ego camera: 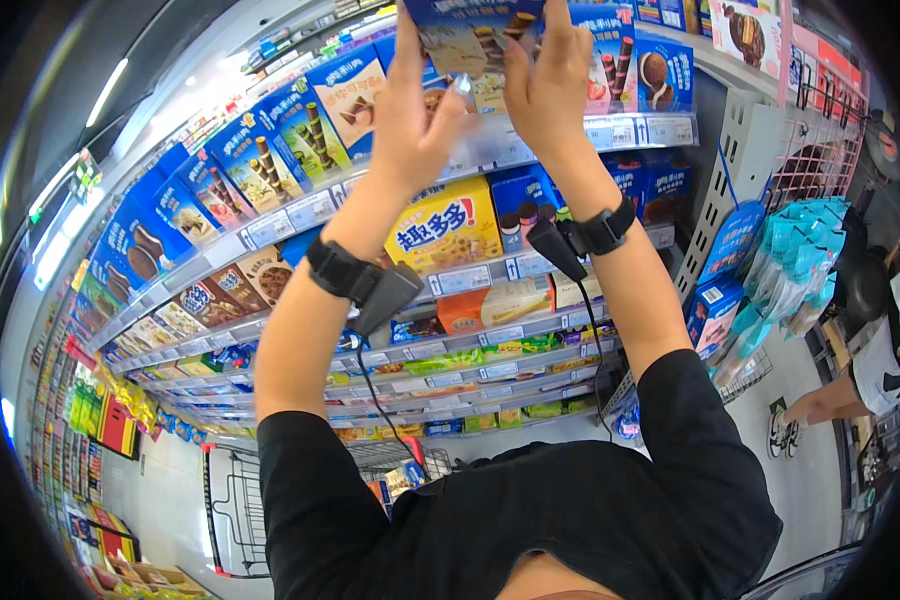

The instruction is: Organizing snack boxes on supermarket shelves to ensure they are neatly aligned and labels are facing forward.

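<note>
Both my arms reach up to the top of a supermarket shelf unit. Between my hands, at the upper edge of the head view, is a dark blue box of wafer rolls [480, 34], partly cut off by the frame. My left hand [420, 112] is at its left side, fingers along the edge and thumb apart. My right hand [547, 82] holds its right side, thumb on the front. Behind it, blue biscuit boxes [349, 94] stand in a row on the shelf. A yellow cookie box [444, 226] stands one shelf lower, below my hands.
A shelf edge with price tags [300, 217] runs below my hands. A shopping cart [236, 510] stands at the lower left. Hanging teal packets [791, 259] and a metal shelf upright [727, 180] are at the right. Another person's legs [821, 405] show farther right.
</note>
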`<action>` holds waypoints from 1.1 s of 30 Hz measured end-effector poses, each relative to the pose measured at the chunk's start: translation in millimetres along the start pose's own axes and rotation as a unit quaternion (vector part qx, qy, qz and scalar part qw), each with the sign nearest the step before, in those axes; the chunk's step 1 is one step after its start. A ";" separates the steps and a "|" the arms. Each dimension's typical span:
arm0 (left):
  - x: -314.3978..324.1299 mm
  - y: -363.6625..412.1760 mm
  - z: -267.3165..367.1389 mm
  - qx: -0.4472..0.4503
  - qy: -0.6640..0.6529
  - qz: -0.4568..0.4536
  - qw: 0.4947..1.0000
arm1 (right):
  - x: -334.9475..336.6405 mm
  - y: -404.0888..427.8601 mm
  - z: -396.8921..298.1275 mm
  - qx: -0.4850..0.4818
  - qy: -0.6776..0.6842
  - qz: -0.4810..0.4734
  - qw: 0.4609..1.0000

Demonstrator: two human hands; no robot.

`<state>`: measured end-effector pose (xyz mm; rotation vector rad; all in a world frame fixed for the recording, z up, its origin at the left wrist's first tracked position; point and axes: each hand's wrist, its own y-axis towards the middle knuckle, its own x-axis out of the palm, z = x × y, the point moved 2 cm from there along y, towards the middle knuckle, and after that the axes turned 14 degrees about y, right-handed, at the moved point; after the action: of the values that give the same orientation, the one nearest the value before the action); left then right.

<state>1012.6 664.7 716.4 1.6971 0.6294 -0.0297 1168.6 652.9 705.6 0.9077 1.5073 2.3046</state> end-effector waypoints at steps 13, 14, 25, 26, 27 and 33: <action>46.6 -18.8 -12.8 -0.094 0.072 0.018 0.993 | -13.2 -27.0 11.4 0.077 -0.098 -0.130 0.984; 50.2 -18.2 -13.8 -0.128 0.042 0.010 0.991 | -13.0 -29.5 13.5 0.086 -0.091 -0.123 0.984; 92.5 -6.8 -36.9 -0.115 0.184 -0.019 0.976 | -16.1 -53.0 72.0 0.125 -0.120 -0.090 0.981; 94.9 -4.8 -37.1 -0.121 0.228 -0.038 0.965 | -15.4 -54.7 76.0 0.126 -0.156 -0.094 0.975; 98.3 -2.7 -39.4 -0.156 0.201 -0.052 0.966 | -13.5 -55.6 79.1 0.126 -0.160 -0.085 0.975; 117.3 -5.1 -61.7 -0.129 0.209 -0.069 0.967 | -7.2 -62.2 96.9 0.130 -0.193 -0.104 0.967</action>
<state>1090.5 767.2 684.5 1.4110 1.0203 0.3065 1225.7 748.0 674.3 1.1236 1.6548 1.6906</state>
